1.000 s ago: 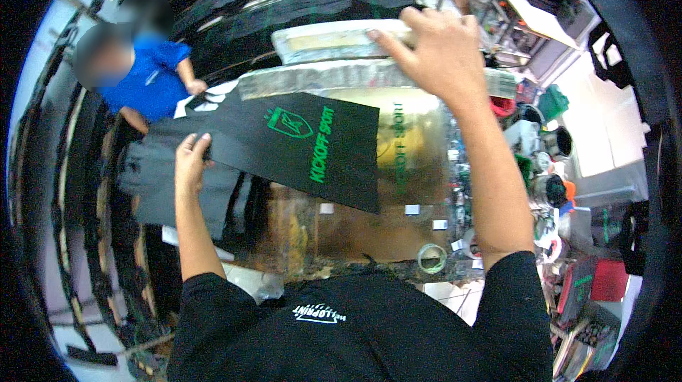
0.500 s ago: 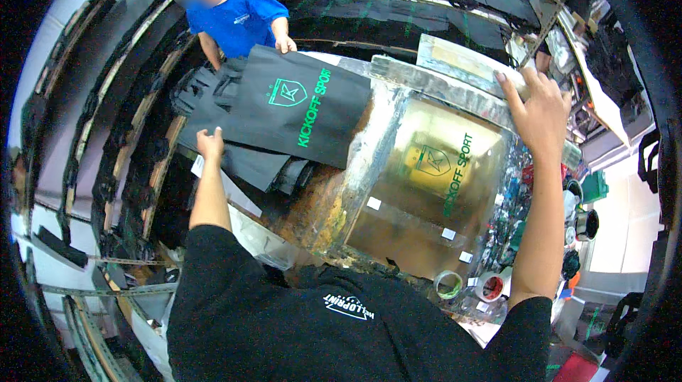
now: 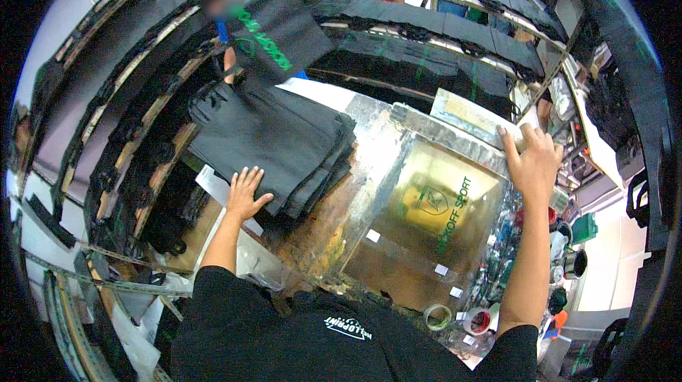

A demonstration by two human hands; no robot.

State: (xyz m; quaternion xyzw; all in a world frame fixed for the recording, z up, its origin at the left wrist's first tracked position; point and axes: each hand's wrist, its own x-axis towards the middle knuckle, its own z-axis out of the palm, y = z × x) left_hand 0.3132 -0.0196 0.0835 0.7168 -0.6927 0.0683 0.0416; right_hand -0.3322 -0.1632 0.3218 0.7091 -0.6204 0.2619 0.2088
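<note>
While your left hand (image 3: 245, 194) lies flat with its fingers spread apart on the near edge of the stack of black bags (image 3: 273, 142), your right hand (image 3: 531, 160) rests on the far right corner of the printing screen (image 3: 426, 222), fingers together and curled over the frame's edge. The stack sits on the worktable (image 3: 312, 236) just to the left of the screen, its edges fanned out in layers toward you. The screen lies flat in its silver-taped frame, with a yellow mesh panel carrying a green shield emblem and lettering. Across the table from you, another person (image 3: 234, 20) holds up one black bag (image 3: 280, 27) with green printing, clear of the stack. Near your right elbow, by the table's near corner, lie a roll of tape (image 3: 438, 317) and a small red-and-white tub (image 3: 478, 321). More black bags hang on the curved racks (image 3: 426, 20) beyond the table.
</note>
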